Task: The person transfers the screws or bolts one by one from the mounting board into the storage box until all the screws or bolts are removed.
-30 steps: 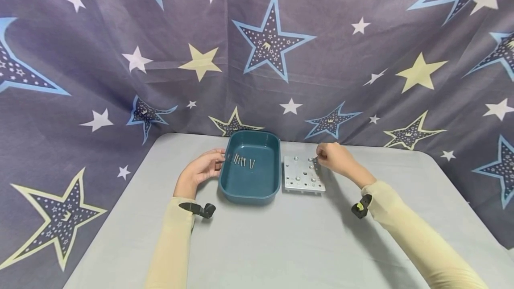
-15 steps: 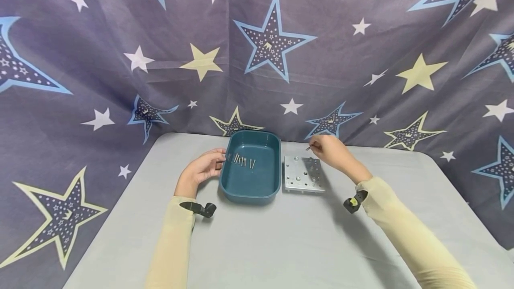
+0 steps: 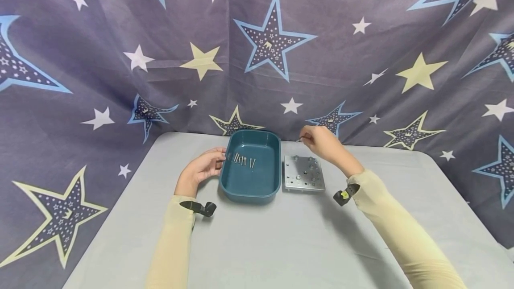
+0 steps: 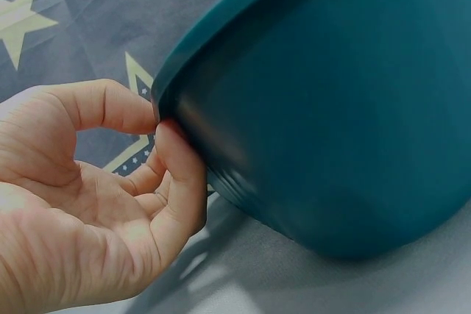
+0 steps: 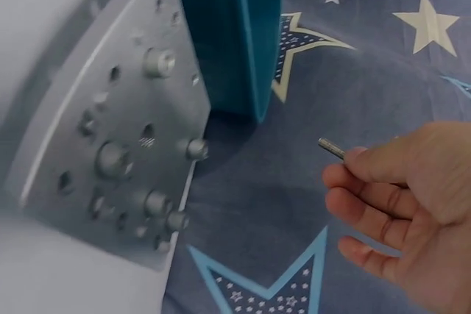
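Observation:
My left hand holds the left rim of a dark teal plastic bin; in the left wrist view, the thumb and a finger meet at the bin's lip. Several slim metal screws lie inside the bin. Held in the air behind the metal plate, my right hand pinches a small screw, its threaded end sticking out past the fingertips. The silver plate has drilled holes and several socket-head screws seated in it. The pinched screw's head is hidden by the fingers.
Bin and plate stand side by side near the back of a light grey table, the plate on the right. A dark curtain with stars hangs right behind the table's back edge.
My right hand has lifted off the plate and moved up and left toward the back, carrying the screw, which has come into view. The left hand stays at the bin.

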The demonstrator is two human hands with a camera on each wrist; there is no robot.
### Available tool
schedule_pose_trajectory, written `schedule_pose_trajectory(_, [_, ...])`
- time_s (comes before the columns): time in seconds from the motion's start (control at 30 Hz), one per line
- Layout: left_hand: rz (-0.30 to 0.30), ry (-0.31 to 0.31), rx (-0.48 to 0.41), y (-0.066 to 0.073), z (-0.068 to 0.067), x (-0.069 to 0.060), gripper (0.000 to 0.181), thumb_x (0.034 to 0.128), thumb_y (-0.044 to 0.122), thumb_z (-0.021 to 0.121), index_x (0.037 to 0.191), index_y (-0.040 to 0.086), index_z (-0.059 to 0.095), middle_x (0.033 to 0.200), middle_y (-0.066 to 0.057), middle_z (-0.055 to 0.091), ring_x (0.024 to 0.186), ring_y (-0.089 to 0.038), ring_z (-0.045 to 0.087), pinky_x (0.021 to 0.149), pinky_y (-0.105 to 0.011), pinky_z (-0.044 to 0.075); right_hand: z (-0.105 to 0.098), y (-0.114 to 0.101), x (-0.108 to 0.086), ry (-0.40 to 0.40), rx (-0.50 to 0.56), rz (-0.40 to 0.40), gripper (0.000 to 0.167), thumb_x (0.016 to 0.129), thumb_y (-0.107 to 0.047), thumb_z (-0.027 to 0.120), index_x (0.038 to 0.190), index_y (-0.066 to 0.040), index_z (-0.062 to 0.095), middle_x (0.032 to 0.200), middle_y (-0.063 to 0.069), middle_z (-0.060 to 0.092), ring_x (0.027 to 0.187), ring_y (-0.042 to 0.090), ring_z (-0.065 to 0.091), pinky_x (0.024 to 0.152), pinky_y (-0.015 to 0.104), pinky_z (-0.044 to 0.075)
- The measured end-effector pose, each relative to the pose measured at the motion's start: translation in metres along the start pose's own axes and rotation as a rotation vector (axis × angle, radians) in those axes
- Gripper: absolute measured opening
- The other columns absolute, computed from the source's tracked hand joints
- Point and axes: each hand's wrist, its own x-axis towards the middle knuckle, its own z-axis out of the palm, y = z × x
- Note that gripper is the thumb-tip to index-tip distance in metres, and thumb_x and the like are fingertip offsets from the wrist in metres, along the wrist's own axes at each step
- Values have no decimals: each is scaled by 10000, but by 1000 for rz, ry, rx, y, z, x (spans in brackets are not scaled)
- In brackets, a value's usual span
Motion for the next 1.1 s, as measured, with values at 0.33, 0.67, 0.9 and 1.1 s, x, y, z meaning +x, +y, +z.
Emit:
schedule_pose_trajectory(0.33, [1, -5, 1, -1, 0, -1, 332, 973, -5, 397, 1304, 18, 389, 992, -17, 611, 856, -127, 602, 700, -266, 535, -4, -22, 16, -2, -12, -64, 50, 902, -49, 718, 912, -31, 764, 887, 119, 757, 823, 270, 708, 787, 427, 580])
schedule_pose_trajectory(0.67, [12, -11, 11, 0, 0, 0, 330, 977, -4, 393, 1307, 6, 391, 990, -16, 620, 854, -128, 614, 693, -265, 537, -11, -51, 44, -68, -33, -87, 66, 897, -61, 742, 921, -31, 796, 932, 109, 787, 862, 258, 742, 827, 413, 585])
schedule_pose_trajectory(0.9, [1, -4, 11, 1, 0, 0, 342, 974, -7, 397, 1314, 16, 375, 1005, -24, 613, 861, -136, 611, 698, -269, 539, -6, -67, 67, -187, -80, -104, 79, 910, -93, 744, 865, -69, 804, 908, 70, 787, 805, 224, 721, 762, 381, 587])
schedule_pose_trajectory(1.1, [5, -2, 16, 1, -1, 1, 322, 982, -4, 389, 1301, 38, 380, 1017, -21, 610, 872, -134, 608, 701, -267, 540, 4, -79, 87, -270, -95, -102, 130, 886, -84, 767, 757, -78, 784, 815, 55, 778, 671, 163, 656, 673, 320, 539])
